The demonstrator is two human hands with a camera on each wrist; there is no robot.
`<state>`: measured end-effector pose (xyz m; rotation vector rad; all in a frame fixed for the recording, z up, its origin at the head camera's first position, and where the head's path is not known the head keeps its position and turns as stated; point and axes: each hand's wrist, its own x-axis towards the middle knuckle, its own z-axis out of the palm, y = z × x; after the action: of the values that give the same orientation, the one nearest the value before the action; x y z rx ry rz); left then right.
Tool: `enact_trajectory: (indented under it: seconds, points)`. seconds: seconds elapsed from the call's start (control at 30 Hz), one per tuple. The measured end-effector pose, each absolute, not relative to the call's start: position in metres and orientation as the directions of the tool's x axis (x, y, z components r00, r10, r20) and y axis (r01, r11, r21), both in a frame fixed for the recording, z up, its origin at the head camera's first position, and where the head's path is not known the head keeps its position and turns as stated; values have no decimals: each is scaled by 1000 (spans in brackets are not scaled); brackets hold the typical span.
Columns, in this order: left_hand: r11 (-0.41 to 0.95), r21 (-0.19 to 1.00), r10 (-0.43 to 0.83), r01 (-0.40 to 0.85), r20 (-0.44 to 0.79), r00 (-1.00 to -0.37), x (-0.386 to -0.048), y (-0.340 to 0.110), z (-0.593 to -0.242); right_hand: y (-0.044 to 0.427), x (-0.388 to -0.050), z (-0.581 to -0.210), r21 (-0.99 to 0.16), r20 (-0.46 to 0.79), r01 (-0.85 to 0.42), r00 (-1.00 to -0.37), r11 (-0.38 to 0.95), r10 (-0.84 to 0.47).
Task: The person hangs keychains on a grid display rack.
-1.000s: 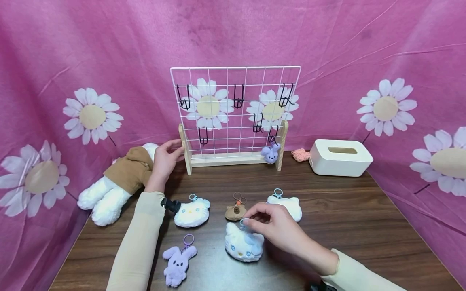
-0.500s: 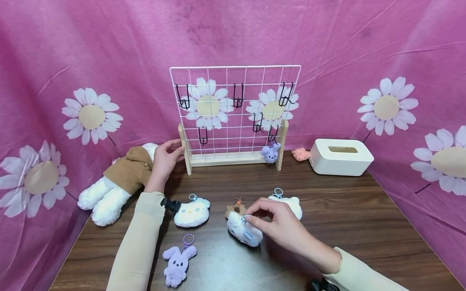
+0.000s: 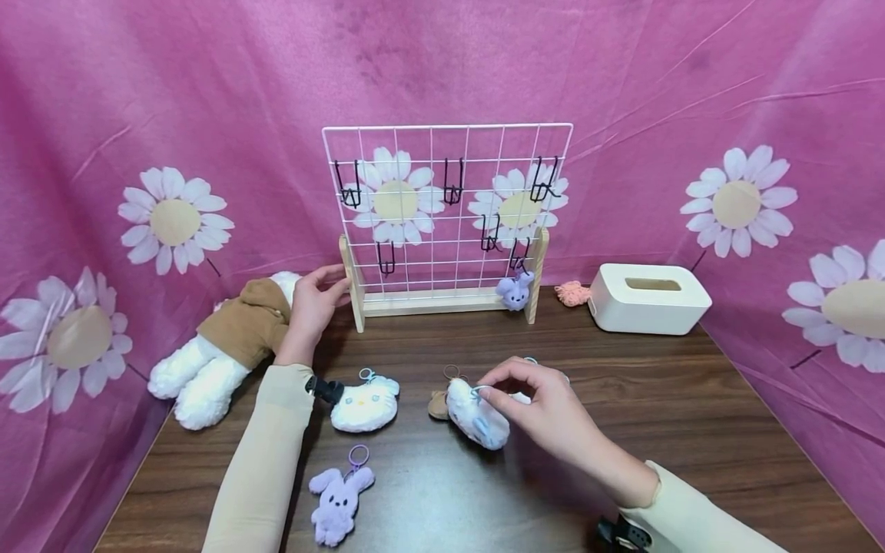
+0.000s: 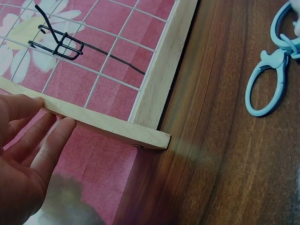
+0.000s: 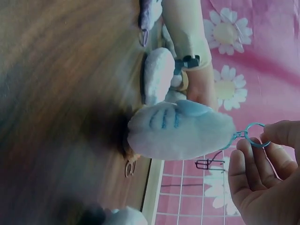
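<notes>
White plush keychain (image 3: 478, 415) hangs tilted from the right hand (image 3: 549, 407) over the middle of the table (image 3: 415, 522), apparently clear of the wood. Nearest me, at front left, a purple rabbit keychain (image 3: 336, 503) lies flat. Behind it lie a white cat keychain (image 3: 364, 407) and a brown keychain (image 3: 438, 405); another white plush (image 3: 522, 398) is mostly hidden by the right hand. That hand's grip is narrow: thumb and finger pinch the blue ring (image 5: 246, 138). Over the last half second the held plush has shifted back and to the right, now covering the brown one's face; I judge the work to be mid-carry. Farther back, the left hand (image 3: 314, 303) rests loosely bent fingertips on the side post (image 3: 354, 292) of the wire rack (image 3: 435, 304), where black hooks (image 3: 452, 198) and a small purple plush (image 3: 514, 293) hang. A tissue box (image 3: 650, 311) sits to the right, before a pink curtain (image 3: 276, 77). Only the right wrist view shows me the held plush's whisker stripes (image 5: 164, 119) plainly; only the left wrist view shows those fingertips against the post up close
</notes>
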<state>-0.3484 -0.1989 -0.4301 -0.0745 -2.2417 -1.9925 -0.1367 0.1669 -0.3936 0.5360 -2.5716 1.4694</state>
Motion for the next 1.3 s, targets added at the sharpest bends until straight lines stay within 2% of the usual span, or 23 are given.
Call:
enact_trajectory:
  seconds: [0.3, 0.87, 1.07, 1.3]
  points:
    - [118, 984, -46, 130, 136, -990, -348, -200, -430, 180, -154, -390, -789, 316, -367, -930, 492, -187]
    - [119, 983, -59, 140, 147, -987, -348, -203, -432, 195, -192, -380, -852, 243, -254, -966, 458, -84]
    - [113, 985, -55, 130, 136, -989, -347, -202, -430, 197, -206, -372, -867, 260, -263, -963, 423, -67]
    - [121, 985, -53, 120, 127, -990, -347, -198, -428, 200, -225, -360, -846, 295, -289, -954, 447, -58]
